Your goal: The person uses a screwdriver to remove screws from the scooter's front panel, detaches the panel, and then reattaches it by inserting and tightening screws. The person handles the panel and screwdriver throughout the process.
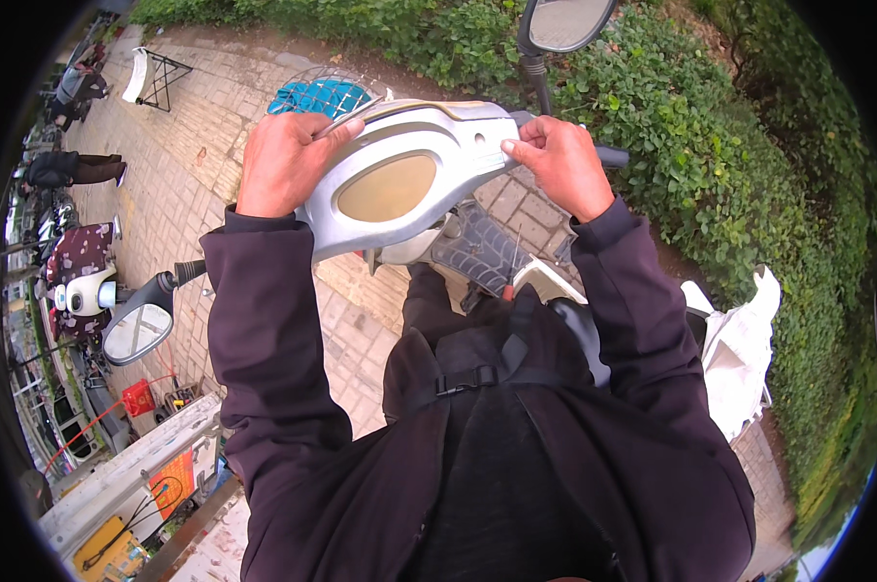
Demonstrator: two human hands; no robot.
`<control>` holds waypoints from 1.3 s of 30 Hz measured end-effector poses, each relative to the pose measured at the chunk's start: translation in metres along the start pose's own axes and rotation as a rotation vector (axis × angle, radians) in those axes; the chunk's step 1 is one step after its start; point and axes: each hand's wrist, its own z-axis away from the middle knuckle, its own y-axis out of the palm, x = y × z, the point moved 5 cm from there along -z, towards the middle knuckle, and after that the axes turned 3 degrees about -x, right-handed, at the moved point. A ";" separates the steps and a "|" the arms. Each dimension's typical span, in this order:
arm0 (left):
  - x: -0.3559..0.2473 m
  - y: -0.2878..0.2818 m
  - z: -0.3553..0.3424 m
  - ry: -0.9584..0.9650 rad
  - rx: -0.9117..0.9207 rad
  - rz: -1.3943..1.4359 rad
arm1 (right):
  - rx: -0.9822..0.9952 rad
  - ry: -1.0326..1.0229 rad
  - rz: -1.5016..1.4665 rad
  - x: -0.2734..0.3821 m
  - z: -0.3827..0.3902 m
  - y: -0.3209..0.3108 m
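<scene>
A brick pavement (pixel 201 155) is being bordered by a leafy green hedge (pixel 652 126). At the far left, it is being occupied by a dark-clothed bystander (pixel 55 170), and a parked scooter (pixel 89 292) is being partly draped by a burgundy patterned cover (pixel 81 248). Lower down, a yellow object (pixel 118 555) is being crossed by dark cables (pixel 140 509).

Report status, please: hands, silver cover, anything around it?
Left hand gripping silver cover, upper left edge. Right hand gripping its right end. Blue bundle just beyond.
</scene>
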 end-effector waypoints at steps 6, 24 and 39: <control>0.004 -0.001 -0.002 0.033 0.017 0.039 | -0.160 -0.197 0.002 0.037 0.010 -0.012; 0.034 -0.017 0.025 -0.137 0.006 0.118 | -0.068 -0.744 -0.071 0.087 -0.051 0.048; 0.004 -0.025 0.068 0.114 -0.400 -0.064 | -0.235 -0.818 0.036 0.090 -0.049 0.051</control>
